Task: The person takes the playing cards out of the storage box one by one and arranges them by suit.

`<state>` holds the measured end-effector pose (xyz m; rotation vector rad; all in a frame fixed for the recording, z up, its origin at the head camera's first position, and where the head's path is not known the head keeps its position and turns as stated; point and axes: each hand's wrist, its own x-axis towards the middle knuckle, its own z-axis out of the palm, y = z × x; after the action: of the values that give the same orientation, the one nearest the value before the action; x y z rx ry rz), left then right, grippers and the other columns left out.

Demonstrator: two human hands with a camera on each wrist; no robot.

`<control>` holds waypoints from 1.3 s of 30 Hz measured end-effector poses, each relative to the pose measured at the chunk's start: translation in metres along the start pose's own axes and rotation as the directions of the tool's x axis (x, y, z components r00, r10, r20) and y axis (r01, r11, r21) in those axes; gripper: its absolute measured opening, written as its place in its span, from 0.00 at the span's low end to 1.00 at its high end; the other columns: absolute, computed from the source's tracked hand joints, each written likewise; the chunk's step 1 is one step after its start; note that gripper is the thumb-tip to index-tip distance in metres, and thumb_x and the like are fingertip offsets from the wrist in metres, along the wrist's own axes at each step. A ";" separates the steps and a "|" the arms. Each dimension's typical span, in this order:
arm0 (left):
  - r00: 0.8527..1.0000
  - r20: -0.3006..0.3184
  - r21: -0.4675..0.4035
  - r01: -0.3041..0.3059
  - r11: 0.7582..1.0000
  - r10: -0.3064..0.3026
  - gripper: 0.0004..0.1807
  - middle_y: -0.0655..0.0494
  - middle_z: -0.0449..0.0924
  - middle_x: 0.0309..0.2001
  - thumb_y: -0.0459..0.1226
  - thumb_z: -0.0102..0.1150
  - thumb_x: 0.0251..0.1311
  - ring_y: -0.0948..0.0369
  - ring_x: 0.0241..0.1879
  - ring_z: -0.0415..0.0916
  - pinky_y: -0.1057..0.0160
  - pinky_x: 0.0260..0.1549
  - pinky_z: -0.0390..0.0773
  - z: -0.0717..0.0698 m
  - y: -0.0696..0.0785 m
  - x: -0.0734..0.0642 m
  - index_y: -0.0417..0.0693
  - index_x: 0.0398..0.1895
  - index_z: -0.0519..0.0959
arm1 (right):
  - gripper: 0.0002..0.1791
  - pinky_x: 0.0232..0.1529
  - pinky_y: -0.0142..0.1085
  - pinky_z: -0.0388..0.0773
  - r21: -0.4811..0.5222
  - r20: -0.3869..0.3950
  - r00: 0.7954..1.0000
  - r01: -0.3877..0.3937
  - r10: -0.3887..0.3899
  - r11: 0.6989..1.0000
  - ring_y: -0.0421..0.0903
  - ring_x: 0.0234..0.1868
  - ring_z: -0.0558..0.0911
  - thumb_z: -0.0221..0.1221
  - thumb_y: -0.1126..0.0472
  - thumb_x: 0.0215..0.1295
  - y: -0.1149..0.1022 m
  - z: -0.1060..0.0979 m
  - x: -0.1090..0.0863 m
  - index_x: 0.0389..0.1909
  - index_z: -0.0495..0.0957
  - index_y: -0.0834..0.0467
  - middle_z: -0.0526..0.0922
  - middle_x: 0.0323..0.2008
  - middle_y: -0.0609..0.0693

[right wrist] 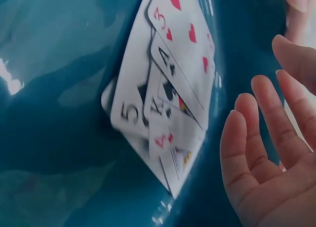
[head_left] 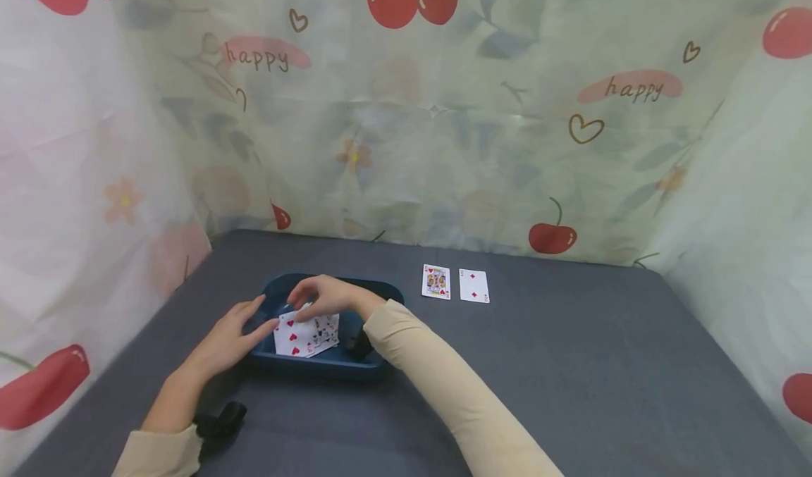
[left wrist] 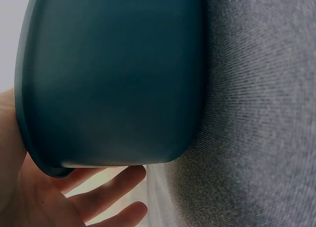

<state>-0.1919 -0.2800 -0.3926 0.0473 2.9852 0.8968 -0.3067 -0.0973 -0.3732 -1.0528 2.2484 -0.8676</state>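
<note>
A dark blue tray [head_left: 317, 366] stands left of the middle of the table. Playing cards lie face up in it, overlapping, with a three of hearts [right wrist: 192, 34] on top and a five [right wrist: 129, 106] lower in the spread. At the tray's left end my left hand [head_left: 225, 339] straddles the rim, thumb over the inside and fingers down the outer wall [left wrist: 111, 192]. Above the cards hovers my right hand [head_left: 330, 297], its fingers [right wrist: 279, 121] loosely bent with nothing seen between them. The right thumb overlaps the cards in the head view.
Two playing cards lie face up on the table right of the tray: a king of hearts [head_left: 436, 282] and a two of diamonds [head_left: 474, 286], side by side with a small gap. Grey cloth covers the table [head_left: 571, 364]. A cherry-patterned curtain [head_left: 438, 167] encloses the back and sides.
</note>
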 end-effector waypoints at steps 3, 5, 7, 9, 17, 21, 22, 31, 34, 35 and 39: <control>1.000 0.001 -0.004 -0.004 1.000 0.004 0.44 0.27 0.52 0.67 0.56 0.45 0.64 0.33 0.64 0.53 0.29 0.57 0.58 0.001 0.000 0.000 0.34 0.71 0.49 | 0.21 0.51 0.30 0.75 0.002 0.008 1.000 -0.013 0.013 1.000 0.41 0.51 0.76 0.61 0.59 0.60 0.000 0.005 0.003 0.54 0.74 0.57 0.79 0.52 0.50; 1.000 0.003 -0.005 -0.005 1.000 0.005 0.44 0.28 0.52 0.67 0.56 0.45 0.64 0.33 0.64 0.53 0.29 0.57 0.58 0.001 -0.001 0.000 0.34 0.71 0.48 | 0.21 0.50 0.30 0.76 0.003 0.011 1.000 -0.018 0.018 1.000 0.43 0.52 0.76 0.62 0.60 0.59 0.000 0.008 0.005 0.54 0.74 0.57 0.78 0.53 0.51; 1.000 0.005 -0.006 -0.004 1.000 0.004 0.44 0.28 0.52 0.67 0.56 0.45 0.64 0.33 0.64 0.53 0.29 0.56 0.59 0.001 0.000 -0.001 0.34 0.71 0.48 | 0.22 0.51 0.31 0.76 -0.008 0.010 0.999 -0.034 0.034 0.999 0.44 0.53 0.76 0.63 0.60 0.59 0.000 0.010 0.005 0.55 0.73 0.56 0.78 0.53 0.50; 1.000 0.007 -0.007 -0.001 1.000 0.001 0.44 0.28 0.51 0.67 0.56 0.45 0.64 0.33 0.64 0.53 0.29 0.56 0.59 0.001 0.000 -0.001 0.35 0.71 0.48 | 0.23 0.53 0.32 0.75 -0.039 0.001 0.999 -0.053 0.053 0.998 0.44 0.54 0.75 0.64 0.60 0.57 0.000 0.012 0.006 0.55 0.73 0.55 0.77 0.54 0.49; 1.000 0.013 -0.016 0.008 1.000 -0.008 0.45 0.28 0.50 0.68 0.58 0.45 0.63 0.33 0.65 0.51 0.29 0.56 0.58 0.001 0.001 -0.003 0.36 0.72 0.48 | 0.30 0.62 0.38 0.70 -0.117 -0.001 0.995 -0.102 0.102 0.988 0.44 0.59 0.72 0.67 0.60 0.53 0.001 0.016 0.005 0.58 0.71 0.52 0.75 0.57 0.48; 1.000 0.006 -0.021 -0.002 1.000 0.002 0.44 0.29 0.50 0.68 0.57 0.45 0.64 0.33 0.65 0.52 0.29 0.57 0.58 0.001 -0.001 -0.003 0.36 0.72 0.48 | 0.31 0.59 0.38 0.72 -0.167 0.003 0.990 -0.136 0.139 0.977 0.43 0.55 0.73 0.69 0.59 0.51 0.001 0.017 0.005 0.58 0.70 0.49 0.73 0.57 0.47; 1.000 0.003 -0.021 -0.004 1.000 0.004 0.44 0.29 0.50 0.68 0.57 0.45 0.64 0.33 0.65 0.52 0.29 0.57 0.58 0.001 -0.001 -0.003 0.36 0.71 0.48 | 0.31 0.59 0.37 0.73 -0.186 0.001 0.990 -0.139 0.142 0.973 0.43 0.55 0.73 0.69 0.59 0.50 0.001 0.017 0.005 0.57 0.71 0.49 0.73 0.57 0.48; 1.000 0.005 -0.008 -0.002 1.000 0.002 0.44 0.28 0.51 0.68 0.57 0.46 0.64 0.33 0.65 0.53 0.30 0.58 0.58 0.000 0.001 -0.003 0.35 0.71 0.49 | 0.28 0.51 0.34 0.76 -0.231 0.007 0.980 -0.191 0.198 0.954 0.43 0.47 0.74 0.71 0.57 0.47 0.001 0.019 0.005 0.51 0.72 0.50 0.75 0.52 0.49; 1.000 0.009 -0.007 0.001 1.000 -0.001 0.45 0.28 0.51 0.68 0.58 0.45 0.63 0.33 0.65 0.53 0.30 0.58 0.58 0.000 0.001 -0.003 0.35 0.71 0.49 | 0.26 0.45 0.32 0.76 -0.233 0.000 0.979 -0.197 0.202 0.952 0.42 0.43 0.74 0.71 0.58 0.47 0.001 0.019 0.006 0.48 0.73 0.52 0.76 0.48 0.49; 1.000 0.009 -0.007 0.001 1.000 -0.001 0.45 0.28 0.51 0.68 0.58 0.45 0.63 0.33 0.65 0.53 0.30 0.58 0.58 0.000 0.001 -0.003 0.35 0.71 0.49 | 0.25 0.44 0.31 0.76 -0.236 -0.004 0.980 -0.194 0.199 0.952 0.41 0.42 0.74 0.72 0.58 0.46 0.002 0.018 0.006 0.46 0.73 0.52 0.76 0.47 0.49; 1.000 0.010 -0.005 -0.003 1.000 0.003 0.45 0.28 0.51 0.67 0.58 0.45 0.64 0.32 0.65 0.53 0.30 0.57 0.59 -0.001 0.001 -0.004 0.34 0.71 0.49 | 0.22 0.39 0.29 0.74 -0.177 -0.003 0.985 -0.172 0.175 0.969 0.41 0.40 0.74 0.70 0.60 0.48 0.003 0.014 0.004 0.42 0.71 0.53 0.75 0.45 0.49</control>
<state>-0.1884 -0.2795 -0.3910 0.0558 2.9744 0.9011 -0.3011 -0.1037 -0.3860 -0.9158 2.3991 -0.5957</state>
